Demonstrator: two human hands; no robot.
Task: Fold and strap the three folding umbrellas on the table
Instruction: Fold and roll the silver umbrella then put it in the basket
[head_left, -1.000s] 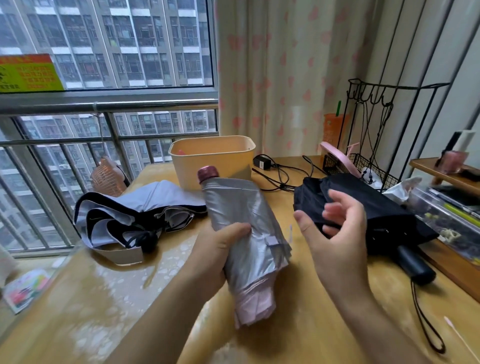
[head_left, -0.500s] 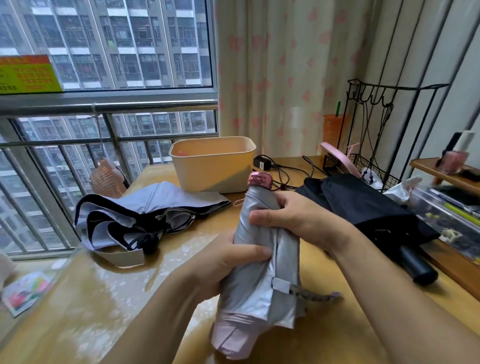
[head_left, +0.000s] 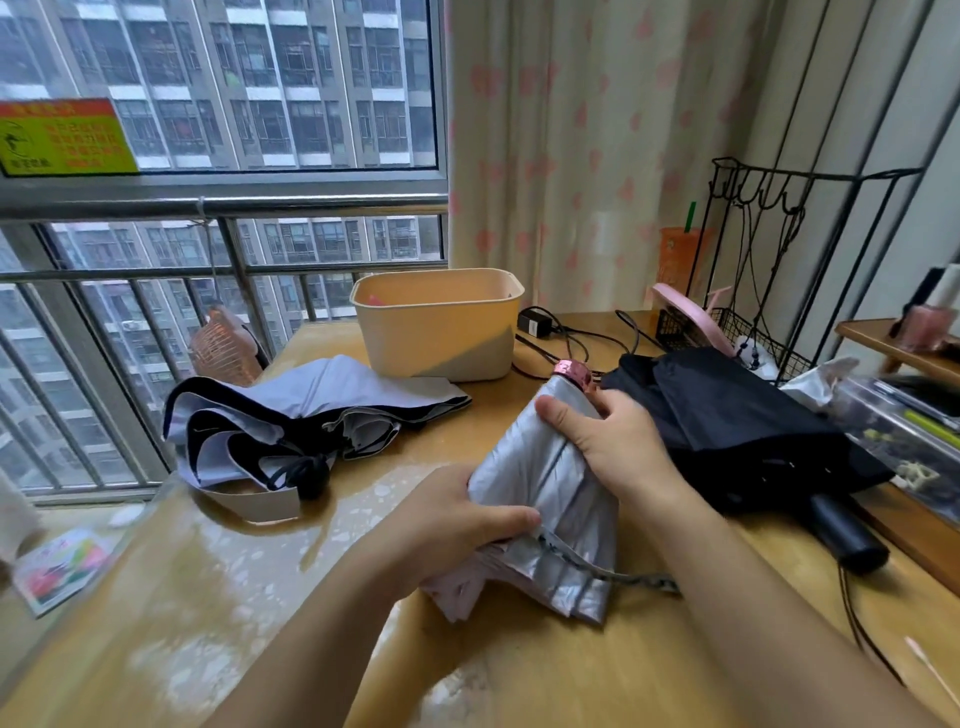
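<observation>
While the left hand (head_left: 457, 517) curls round the lower end of the silver umbrella (head_left: 545, 483) and the right hand (head_left: 610, 447) clasps its upper part, long axis slanting toward the far cap (head_left: 571, 373), the loose strap (head_left: 618, 572) trails rightward above the table (head_left: 311, 597), beneath the right forearm.

High-rise home: heart-print curtain (head_left: 571, 130), cluttered wooden desk (head_left: 260, 597).

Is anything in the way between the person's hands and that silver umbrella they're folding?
Nothing visible. The left hand and right hand both grip the silver folding umbrella directly; its loose strap trails free over the wooden table.
</observation>
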